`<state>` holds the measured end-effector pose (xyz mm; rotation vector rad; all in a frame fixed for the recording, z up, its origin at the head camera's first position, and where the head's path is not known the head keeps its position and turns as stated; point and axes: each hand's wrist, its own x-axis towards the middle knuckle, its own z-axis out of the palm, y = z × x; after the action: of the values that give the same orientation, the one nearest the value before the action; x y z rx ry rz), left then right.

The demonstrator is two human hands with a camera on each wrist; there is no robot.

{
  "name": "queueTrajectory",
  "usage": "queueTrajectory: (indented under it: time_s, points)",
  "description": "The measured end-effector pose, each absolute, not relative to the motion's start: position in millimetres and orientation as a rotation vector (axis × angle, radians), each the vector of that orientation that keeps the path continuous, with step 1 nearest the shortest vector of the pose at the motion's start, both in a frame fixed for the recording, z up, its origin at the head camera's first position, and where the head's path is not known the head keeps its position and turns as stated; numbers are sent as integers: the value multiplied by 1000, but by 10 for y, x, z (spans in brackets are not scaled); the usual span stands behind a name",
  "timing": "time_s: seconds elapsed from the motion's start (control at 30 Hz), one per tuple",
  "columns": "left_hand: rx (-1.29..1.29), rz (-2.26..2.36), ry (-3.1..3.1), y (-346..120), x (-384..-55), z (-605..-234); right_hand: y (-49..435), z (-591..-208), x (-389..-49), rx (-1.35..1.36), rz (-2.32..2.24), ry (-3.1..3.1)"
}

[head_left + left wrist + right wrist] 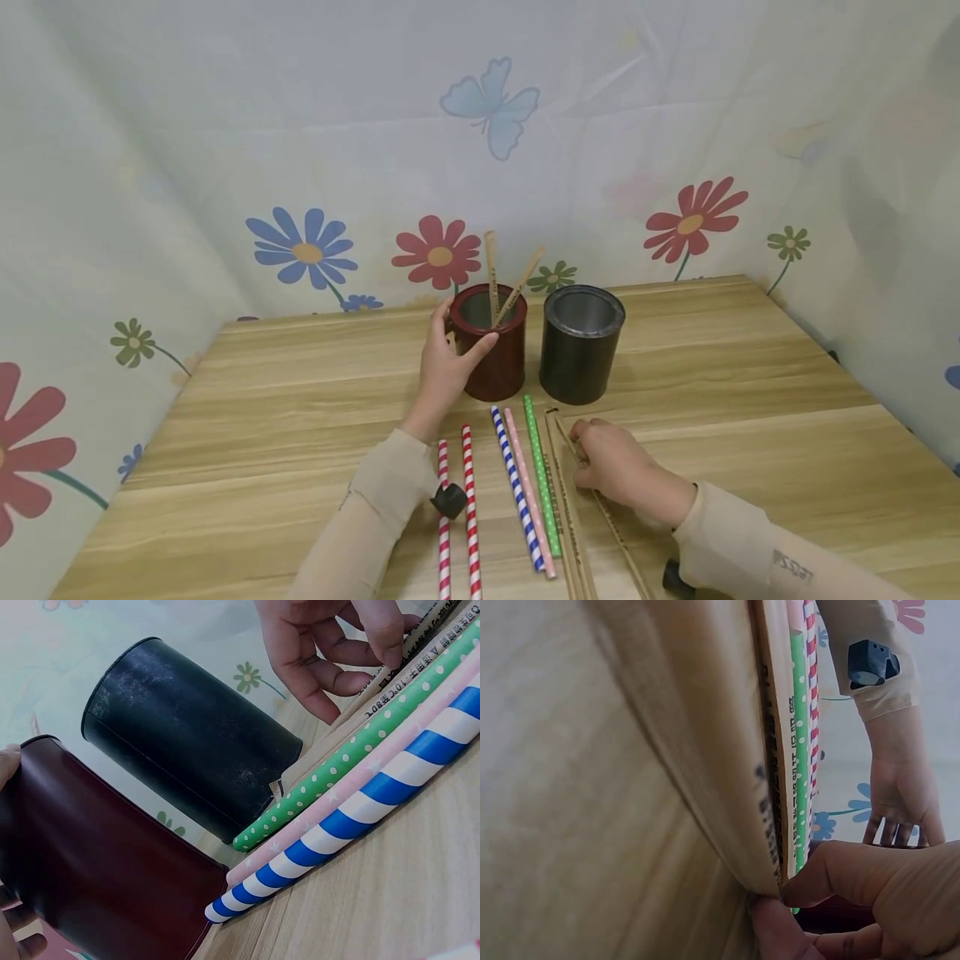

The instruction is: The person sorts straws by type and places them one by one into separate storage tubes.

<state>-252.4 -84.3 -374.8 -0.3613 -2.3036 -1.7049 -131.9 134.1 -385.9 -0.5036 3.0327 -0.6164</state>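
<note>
My left hand (442, 371) grips the dark red cylindrical cup (498, 367) from its left side, thumb over the near rim and fingers at the far side. Two brown paper-wrapped straws (492, 267) stand leaning inside that cup. Just right of it is a black cylindrical cup (579, 362). My right hand (617, 467) pinches a brown paper-wrapped straw (621, 537) near its far end, low over the table. In the right wrist view, thumb and finger meet at the tip of this wrapped straw (712, 750). More brown wrapped straws (567, 517) lie beside it.
Left of the wrapped straws lie a green dotted straw (542, 475), a pink straw (528, 492) and a blue-striped straw (517, 487). Two red-striped straws (470, 508) lie near my left forearm. Behind the wooden table (300, 400) hangs a flowered curtain (337, 150).
</note>
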Motion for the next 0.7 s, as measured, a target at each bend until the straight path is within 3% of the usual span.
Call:
queueTrajectory:
  time_s: [0.7]
  points:
    - [-353, -1707, -2298, -841, -2523, -3760, 1566, -3704, -1363, -441, -796, 2945]
